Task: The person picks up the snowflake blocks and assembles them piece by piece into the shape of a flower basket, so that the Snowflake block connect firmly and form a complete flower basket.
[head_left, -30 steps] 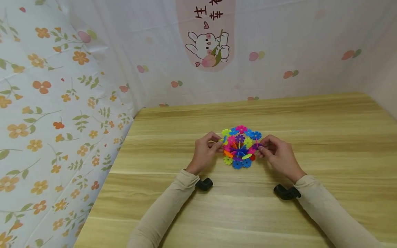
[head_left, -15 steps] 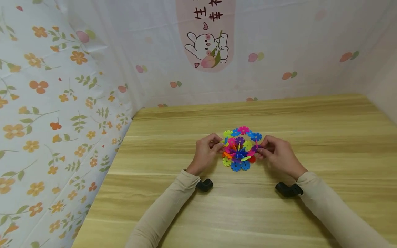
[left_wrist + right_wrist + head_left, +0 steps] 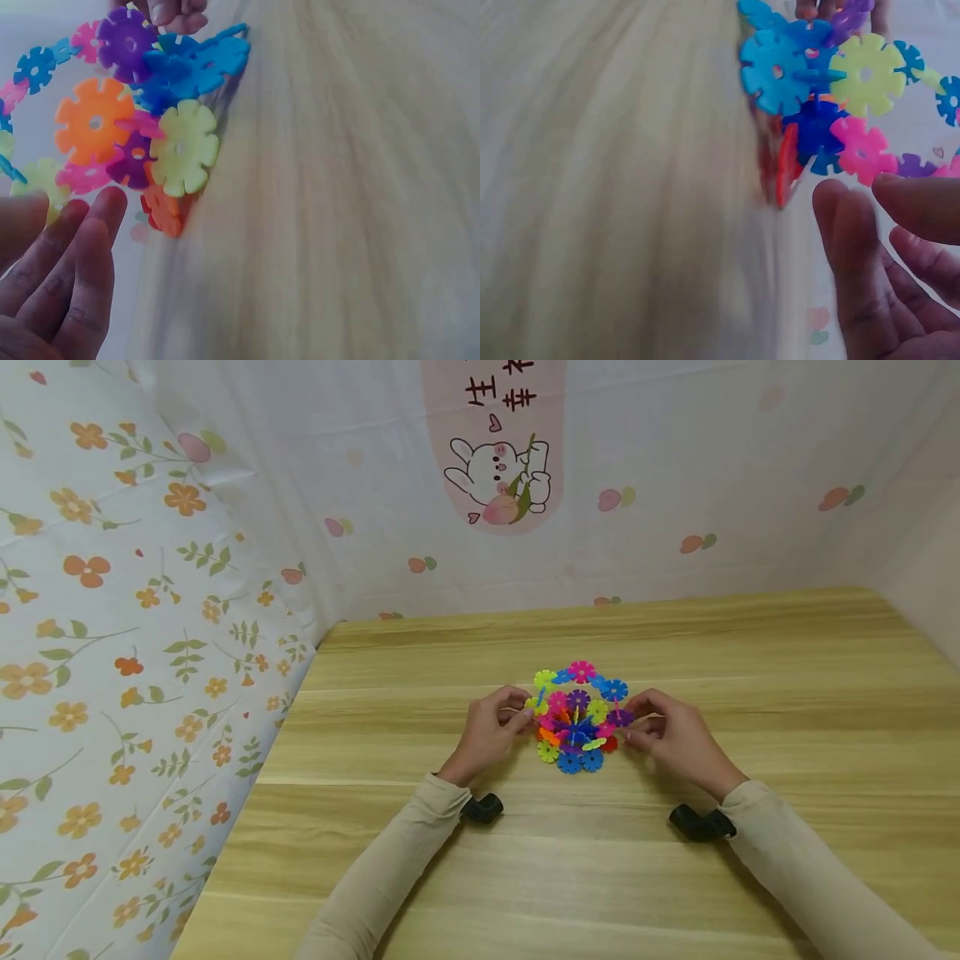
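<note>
A many-coloured model of interlocked plastic snowflake discs (image 3: 576,727) stands on the wooden table, with a looped chain of discs rising round its upper part. My left hand (image 3: 487,731) is at its left side, thumb and fingers parted right at a yellow-green disc (image 3: 41,184) of the chain. On the other side is my right hand (image 3: 675,731), its fingers loosely bent beside a purple disc (image 3: 619,718). In the right wrist view the right thumb tip overlaps the edge of a pink disc (image 3: 862,150), and the fingertips are spread below it.
The wooden table (image 3: 585,877) extends all round the model. White printed cloth (image 3: 660,460) hangs behind it, and flowered cloth (image 3: 150,652) covers the left side. A dark wrist mount (image 3: 701,823) juts from the right sleeve, another wrist mount (image 3: 482,808) from the left.
Both hands have loosened from the chain and drawn slightly outward. The upper loop of discs has shifted a little left and back, and the purple disc shows more fully. The model's base has stayed put.
</note>
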Demonstrator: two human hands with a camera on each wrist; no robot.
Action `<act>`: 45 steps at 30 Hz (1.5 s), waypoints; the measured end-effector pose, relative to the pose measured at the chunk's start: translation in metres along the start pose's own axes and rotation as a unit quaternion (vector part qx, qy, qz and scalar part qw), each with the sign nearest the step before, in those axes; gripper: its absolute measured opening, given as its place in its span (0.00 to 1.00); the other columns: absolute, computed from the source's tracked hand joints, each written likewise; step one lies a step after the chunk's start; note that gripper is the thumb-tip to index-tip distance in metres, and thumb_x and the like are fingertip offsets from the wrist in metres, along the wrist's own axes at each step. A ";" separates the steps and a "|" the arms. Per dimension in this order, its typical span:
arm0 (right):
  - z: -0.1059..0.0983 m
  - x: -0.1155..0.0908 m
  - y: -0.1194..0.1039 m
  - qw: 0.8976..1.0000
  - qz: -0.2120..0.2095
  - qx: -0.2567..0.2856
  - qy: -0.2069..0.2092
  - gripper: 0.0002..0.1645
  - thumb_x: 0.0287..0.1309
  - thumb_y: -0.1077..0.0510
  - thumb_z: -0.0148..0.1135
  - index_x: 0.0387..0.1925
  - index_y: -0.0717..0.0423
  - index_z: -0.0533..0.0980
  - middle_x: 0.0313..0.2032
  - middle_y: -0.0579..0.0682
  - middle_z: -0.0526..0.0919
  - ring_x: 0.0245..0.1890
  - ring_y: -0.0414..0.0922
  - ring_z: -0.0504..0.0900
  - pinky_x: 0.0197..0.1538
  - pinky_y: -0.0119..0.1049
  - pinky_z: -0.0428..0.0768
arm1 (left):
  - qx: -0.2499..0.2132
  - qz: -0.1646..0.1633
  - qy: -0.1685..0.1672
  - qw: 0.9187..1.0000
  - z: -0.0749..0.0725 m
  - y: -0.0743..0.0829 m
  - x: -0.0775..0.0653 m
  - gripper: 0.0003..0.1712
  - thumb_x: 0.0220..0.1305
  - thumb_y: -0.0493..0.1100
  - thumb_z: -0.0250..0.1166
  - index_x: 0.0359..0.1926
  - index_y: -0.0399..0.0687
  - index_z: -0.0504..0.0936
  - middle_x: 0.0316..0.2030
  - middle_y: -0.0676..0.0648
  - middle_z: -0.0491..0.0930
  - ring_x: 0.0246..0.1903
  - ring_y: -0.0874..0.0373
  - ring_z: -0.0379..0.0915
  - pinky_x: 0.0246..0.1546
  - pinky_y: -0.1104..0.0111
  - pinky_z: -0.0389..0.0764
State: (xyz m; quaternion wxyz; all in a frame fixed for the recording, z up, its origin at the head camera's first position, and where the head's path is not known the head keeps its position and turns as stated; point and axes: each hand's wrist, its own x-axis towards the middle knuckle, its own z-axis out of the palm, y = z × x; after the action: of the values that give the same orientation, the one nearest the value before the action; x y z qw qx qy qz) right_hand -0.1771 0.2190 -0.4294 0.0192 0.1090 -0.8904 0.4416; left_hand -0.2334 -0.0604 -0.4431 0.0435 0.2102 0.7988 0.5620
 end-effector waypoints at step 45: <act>0.005 0.090 0.038 0.904 0.209 0.362 -0.092 0.31 0.73 0.60 0.54 0.70 0.69 0.58 0.35 0.35 0.85 0.36 0.33 0.86 0.39 0.25 0.83 | -0.151 -0.152 0.007 0.977 0.021 -0.021 0.068 0.32 0.66 0.29 0.63 0.69 0.34 0.65 0.57 0.31 0.79 0.57 0.41 0.79 0.57 0.61 0.83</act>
State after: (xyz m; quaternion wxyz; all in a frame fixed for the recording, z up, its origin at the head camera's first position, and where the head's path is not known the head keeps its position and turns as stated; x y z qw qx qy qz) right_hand -0.2722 0.2218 -0.4503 -0.1963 -0.0397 -0.6697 0.7151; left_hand -0.2947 -0.0223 -0.4589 0.1538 0.0730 0.7280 0.6641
